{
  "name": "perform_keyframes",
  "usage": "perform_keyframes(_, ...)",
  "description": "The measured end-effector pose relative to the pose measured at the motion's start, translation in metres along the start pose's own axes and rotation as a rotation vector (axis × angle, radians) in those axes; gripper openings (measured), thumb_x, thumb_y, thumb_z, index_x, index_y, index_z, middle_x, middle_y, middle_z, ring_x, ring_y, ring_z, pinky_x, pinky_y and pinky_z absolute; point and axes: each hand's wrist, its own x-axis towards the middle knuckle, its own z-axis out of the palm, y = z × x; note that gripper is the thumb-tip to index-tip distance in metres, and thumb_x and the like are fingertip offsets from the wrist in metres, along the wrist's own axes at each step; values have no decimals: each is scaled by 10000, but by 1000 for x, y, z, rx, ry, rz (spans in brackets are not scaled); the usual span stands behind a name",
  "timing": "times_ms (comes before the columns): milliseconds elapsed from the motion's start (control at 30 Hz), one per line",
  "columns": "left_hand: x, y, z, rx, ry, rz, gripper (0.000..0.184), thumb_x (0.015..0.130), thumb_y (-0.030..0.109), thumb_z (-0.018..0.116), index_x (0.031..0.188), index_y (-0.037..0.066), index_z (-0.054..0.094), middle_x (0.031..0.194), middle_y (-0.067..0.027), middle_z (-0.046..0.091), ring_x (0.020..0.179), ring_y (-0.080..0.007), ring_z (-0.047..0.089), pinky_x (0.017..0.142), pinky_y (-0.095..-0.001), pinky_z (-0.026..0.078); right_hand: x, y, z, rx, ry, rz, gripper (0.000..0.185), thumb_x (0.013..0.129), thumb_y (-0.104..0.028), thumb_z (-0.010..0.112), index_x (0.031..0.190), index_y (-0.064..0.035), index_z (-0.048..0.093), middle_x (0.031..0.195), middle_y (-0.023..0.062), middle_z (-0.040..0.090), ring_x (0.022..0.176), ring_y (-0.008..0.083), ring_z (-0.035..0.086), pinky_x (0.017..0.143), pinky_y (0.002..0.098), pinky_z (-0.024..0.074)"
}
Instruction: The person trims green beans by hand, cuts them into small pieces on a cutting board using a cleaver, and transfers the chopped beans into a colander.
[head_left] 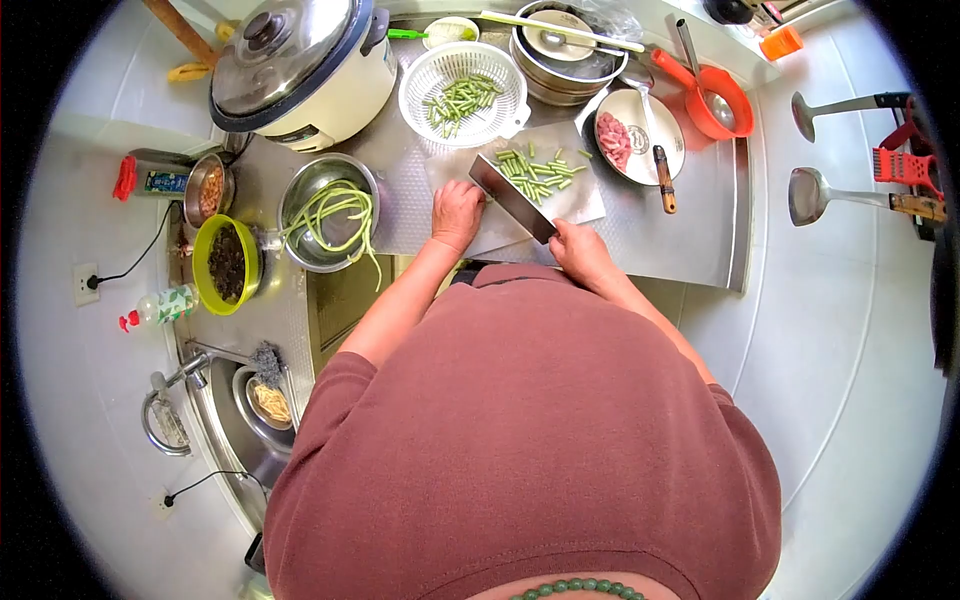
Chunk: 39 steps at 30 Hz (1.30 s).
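My right hand [582, 248] grips the handle of a cleaver [512, 203], whose wide blade slants up to the left over a white cutting board [590, 207]. Close to the blade's far end, my left hand [457, 215] is closed with curled fingers at the board's left side; what they hold, if anything, is hidden. Cut green bean pieces [538, 172] lie on the board, beyond the blade. To the left, long whole green beans [335, 212] fill a steel bowl [374, 180], one hanging over its rim. Behind the board, a white colander [412, 85] contains more cut beans.
A plate [668, 135] with diced pink meat and a wooden-handled knife stands right of the board. Further right is a red strainer [742, 120]. A large cooker [340, 100] stands back left. A yellow-green bowl [203, 270] and the sink [215, 400] are at left.
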Motion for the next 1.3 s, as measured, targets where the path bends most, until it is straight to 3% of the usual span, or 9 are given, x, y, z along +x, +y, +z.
perform_keyframes(200, -3, 7, 1, -19, 27, -28, 41, 713, 158, 663, 727, 163, 625, 850, 3, 585, 894, -229, 538, 781, -393, 385, -2, 16, -2, -10, 61, 31, 271, 820, -199, 569, 1051, -66, 618, 827, 228, 650, 801, 420, 630, 719, 514, 506)
perform_keyframes(500, 5, 27, 3, -15, 13, -78, 85, 717, 169, 695, 796, 150, 672, 960, 1, 607, 979, -227, 532, 832, -397, 372, -4, 16, -11, -7, 65, 18, 237, 809, -192, 576, 989, -42, 609, 781, 253, 635, 783, 432, 625, 713, 518, 503)
perform_keyframes(800, -5, -13, -18, -47, 49, -160, 203, 704, 102, 693, 895, 173, 690, 1002, -20, 601, 990, -261, 533, 827, -396, 414, -11, 12, -13, 48, 65, -5, 215, 799, -176, 571, 943, -19, 601, 766, 260, 623, 774, 447, 612, 701, 526, 492)
perform_keyframes(1100, -9, -6, -16, 25, -85, -193, 112, 700, 142, 688, 806, 156, 654, 903, -31, 601, 944, -258, 538, 795, -395, 405, -17, -4, -8, 47, 49, -78, 195, 788, -157, 587, 920, -14, 600, 768, 260, 620, 770, 449, 607, 706, 521, 491)
perform_keyframes(1300, -16, -8, -16, -59, 2, -242, 111, 717, 146, 674, 827, 138, 663, 900, -49, 610, 952, -262, 555, 810, -395, 406, -23, -14, -4, 41, -10, -30, 207, 794, -164, 572, 940, -20, 602, 796, 256, 630, 791, 444, 614, 730, 521, 498)
